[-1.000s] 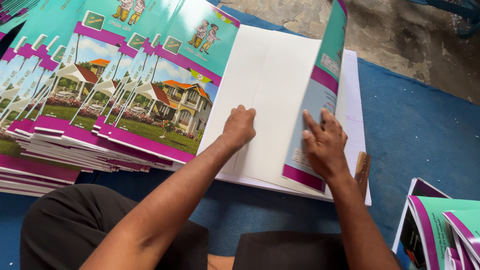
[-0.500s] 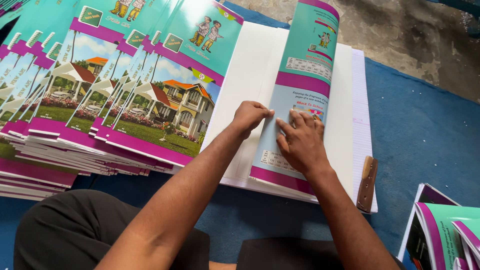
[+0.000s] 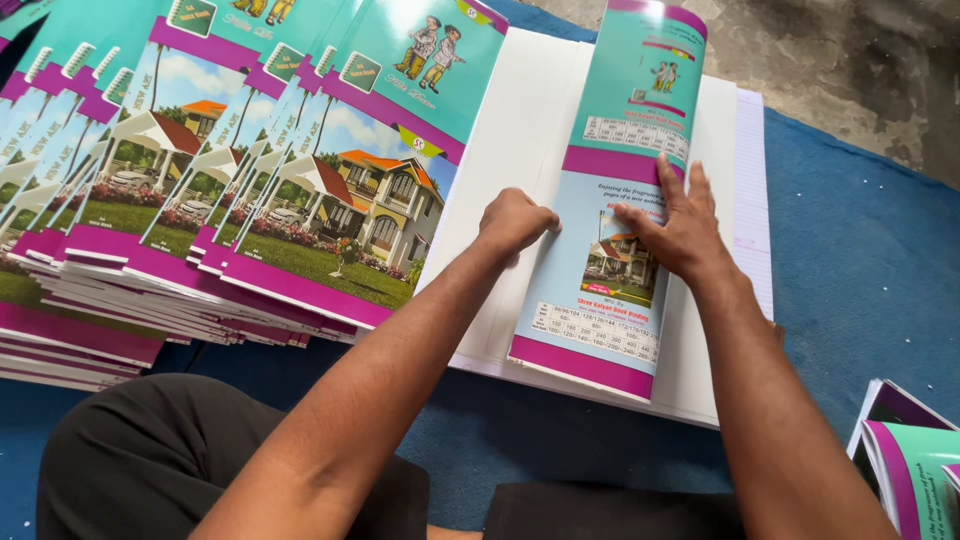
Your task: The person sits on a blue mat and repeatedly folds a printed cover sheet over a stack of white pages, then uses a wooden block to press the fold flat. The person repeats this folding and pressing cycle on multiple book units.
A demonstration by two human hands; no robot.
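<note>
Hands are seen from above, both laid on a folded cover (image 3: 612,230) in teal, light blue and magenta. The cover is placed along the middle of a white stack of pages (image 3: 500,170), and its far end is curled upward. The left hand (image 3: 515,222) is closed into a loose fist, and its knuckles are pressed on the left edge of the cover, where the fold is; nothing is gripped inside it, as far as can be seen. The right hand (image 3: 680,228) is opened flat, with the fingers spread, and it is pressed down on the right part of the cover, beside a small printed picture of a house. Nothing is held by this hand either; the cover is only pushed flat.

The white stack is laid on a blue mat (image 3: 860,230), and lined paper is shown at its right edge. To the left, a fanned pile of finished notebooks (image 3: 230,200) is leaned partly over the white stack; their covers are printed with a house, a garden and two cartoon children. At the lower right corner, a few more notebooks (image 3: 915,460) are seen, cut by the edge of the view. Grey concrete floor (image 3: 850,60) is shown behind the mat. Black trousers (image 3: 150,460) of the person are seen at the bottom.
</note>
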